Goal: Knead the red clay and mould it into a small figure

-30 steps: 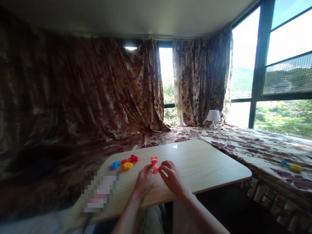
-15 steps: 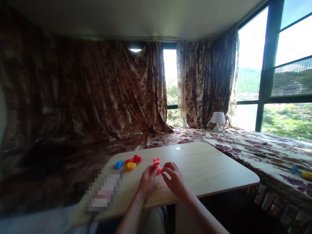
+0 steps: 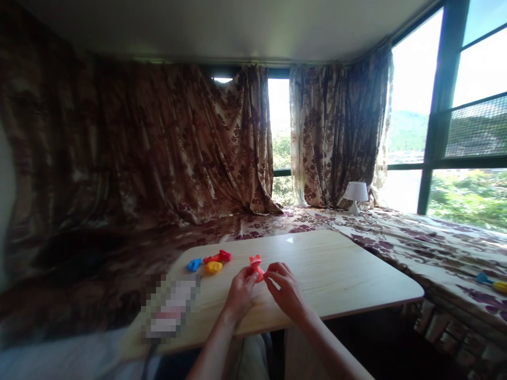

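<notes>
Over the middle of the table, my left hand has its fingers closed around a small coral-red piece with a pointed, flared top. It looks soft, but its exact kind cannot be made out. My right hand pinches the lower right edge of the same piece, thumb and forefinger together. Part of the piece is hidden behind the fingers. To the left lie small crumpled lumps: a blue lump, a yellow lump and a red lump.
The pale wooden table has rounded corners. A pixelated flat object lies at its left, with a dark cord below. Beyond stands a white lamp on floral cloth. More blue and yellow pieces lie at the far right.
The view has shifted very slightly. Both hands keep hold of the coral-red piece, with the right fingertips moved a little at its lower edge.
</notes>
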Action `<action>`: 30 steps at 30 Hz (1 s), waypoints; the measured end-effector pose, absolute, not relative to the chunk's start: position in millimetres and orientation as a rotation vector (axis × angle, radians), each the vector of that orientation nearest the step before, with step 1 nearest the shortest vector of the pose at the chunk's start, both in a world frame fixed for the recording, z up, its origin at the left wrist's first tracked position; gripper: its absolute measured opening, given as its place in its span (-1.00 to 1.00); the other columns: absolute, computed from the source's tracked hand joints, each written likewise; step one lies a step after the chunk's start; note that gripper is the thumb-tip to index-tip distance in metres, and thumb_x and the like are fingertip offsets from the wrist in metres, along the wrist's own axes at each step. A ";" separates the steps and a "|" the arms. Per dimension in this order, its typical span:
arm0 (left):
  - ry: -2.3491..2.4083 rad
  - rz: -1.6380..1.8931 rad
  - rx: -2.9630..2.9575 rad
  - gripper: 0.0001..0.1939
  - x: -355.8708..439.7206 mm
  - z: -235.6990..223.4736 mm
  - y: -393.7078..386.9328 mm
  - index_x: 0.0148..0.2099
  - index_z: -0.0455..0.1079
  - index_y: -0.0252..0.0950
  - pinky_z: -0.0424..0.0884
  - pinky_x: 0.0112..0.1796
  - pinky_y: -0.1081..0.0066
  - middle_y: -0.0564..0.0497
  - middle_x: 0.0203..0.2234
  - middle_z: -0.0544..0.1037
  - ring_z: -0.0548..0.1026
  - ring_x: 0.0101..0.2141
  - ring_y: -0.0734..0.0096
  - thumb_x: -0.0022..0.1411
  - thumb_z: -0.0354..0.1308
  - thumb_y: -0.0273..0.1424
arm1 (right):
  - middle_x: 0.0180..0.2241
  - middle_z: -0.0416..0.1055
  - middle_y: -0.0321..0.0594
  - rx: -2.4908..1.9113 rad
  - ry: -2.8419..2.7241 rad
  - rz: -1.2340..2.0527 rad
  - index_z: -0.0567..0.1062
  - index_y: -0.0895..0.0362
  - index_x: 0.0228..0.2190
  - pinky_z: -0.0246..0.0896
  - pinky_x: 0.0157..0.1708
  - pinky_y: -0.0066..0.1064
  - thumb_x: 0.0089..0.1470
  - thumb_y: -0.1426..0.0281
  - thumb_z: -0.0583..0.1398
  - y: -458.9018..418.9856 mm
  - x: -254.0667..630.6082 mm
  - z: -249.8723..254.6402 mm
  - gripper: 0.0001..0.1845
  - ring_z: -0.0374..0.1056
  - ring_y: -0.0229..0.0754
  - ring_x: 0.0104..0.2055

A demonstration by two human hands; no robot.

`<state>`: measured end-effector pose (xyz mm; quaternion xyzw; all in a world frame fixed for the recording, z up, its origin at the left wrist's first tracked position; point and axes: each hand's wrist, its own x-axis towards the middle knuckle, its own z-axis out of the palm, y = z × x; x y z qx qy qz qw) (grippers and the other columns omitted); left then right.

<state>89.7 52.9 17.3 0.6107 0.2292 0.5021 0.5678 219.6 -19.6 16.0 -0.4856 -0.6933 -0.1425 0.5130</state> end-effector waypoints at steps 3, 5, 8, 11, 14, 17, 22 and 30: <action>0.542 1.180 1.414 -0.65 89.2 17.1 53.1 -0.21 0.46 -0.34 0.37 -0.14 0.30 -0.06 -0.33 0.58 0.51 -0.25 0.26 -0.04 0.27 -0.25 | -0.27 0.34 -0.19 -1.184 -1.682 -0.346 0.46 0.05 -0.27 0.26 -0.21 -0.27 0.02 0.53 0.18 -19.3 219.2 16.0 -0.80 0.26 -0.11 -0.20; 0.530 1.142 1.439 -0.65 88.3 17.9 52.8 -0.20 0.47 -0.34 0.36 -0.14 0.31 -0.07 -0.32 0.58 0.51 -0.24 0.25 -0.04 0.27 -0.24 | -0.28 0.34 -0.19 -1.194 -1.697 -0.346 0.46 0.05 -0.30 0.25 -0.22 -0.26 0.03 0.52 0.17 -18.9 219.4 15.7 -0.82 0.26 -0.11 -0.20; 0.532 1.093 1.492 -0.64 86.7 19.8 52.3 -0.19 0.50 -0.34 0.34 -0.13 0.31 -0.07 -0.33 0.60 0.50 -0.22 0.23 0.01 0.22 -0.20 | -0.29 0.34 -0.19 -1.204 -1.681 -0.351 0.46 0.06 -0.33 0.25 -0.23 -0.27 0.05 0.53 0.15 -18.2 220.4 15.0 -0.84 0.26 -0.12 -0.22; 0.550 1.086 1.492 -0.63 86.2 20.6 52.2 -0.22 0.52 -0.34 0.33 -0.13 0.32 -0.08 -0.33 0.60 0.50 -0.22 0.21 0.00 0.22 -0.19 | -0.32 0.34 -0.20 -1.210 -1.665 -0.351 0.47 0.07 -0.37 0.24 -0.24 -0.29 0.06 0.53 0.14 -17.6 221.1 14.3 -0.86 0.26 -0.14 -0.23; 0.571 1.096 1.502 -0.65 87.2 19.2 53.1 -0.23 0.51 -0.36 0.33 -0.16 0.34 -0.09 -0.33 0.60 0.50 -0.25 0.22 -0.01 0.22 -0.21 | -0.34 0.34 -0.20 -1.188 -1.659 -0.354 0.48 0.07 -0.41 0.24 -0.25 -0.32 0.09 0.51 0.12 -17.2 221.1 14.0 -0.84 0.26 -0.16 -0.25; 0.597 1.128 1.540 -0.69 88.5 16.9 54.8 -0.25 0.51 -0.37 0.33 -0.18 0.35 -0.08 -0.35 0.60 0.50 -0.28 0.25 0.01 0.20 -0.25 | -0.34 0.34 -0.19 -1.180 -1.660 -0.360 0.49 0.09 -0.41 0.23 -0.26 -0.32 0.11 0.51 0.11 -17.2 220.6 14.1 -0.83 0.25 -0.16 -0.26; 0.637 1.181 1.511 -0.71 89.0 15.2 57.8 -0.27 0.49 -0.38 0.35 -0.20 0.36 -0.08 -0.37 0.59 0.50 -0.29 0.27 0.01 0.20 -0.27 | -0.33 0.34 -0.18 -1.171 -1.644 -0.373 0.49 0.09 -0.36 0.23 -0.25 -0.31 0.11 0.53 0.08 -18.3 220.2 14.9 -0.81 0.25 -0.15 -0.25; 0.663 1.179 1.536 -0.67 90.5 12.3 60.4 -0.27 0.48 -0.38 0.37 -0.22 0.36 -0.10 -0.37 0.58 0.50 -0.30 0.26 -0.04 0.25 -0.23 | -0.30 0.34 -0.18 -1.217 -1.721 -0.355 0.47 0.09 -0.38 0.23 -0.23 -0.31 0.09 0.52 0.11 -20.0 219.1 16.5 -0.84 0.24 -0.14 -0.22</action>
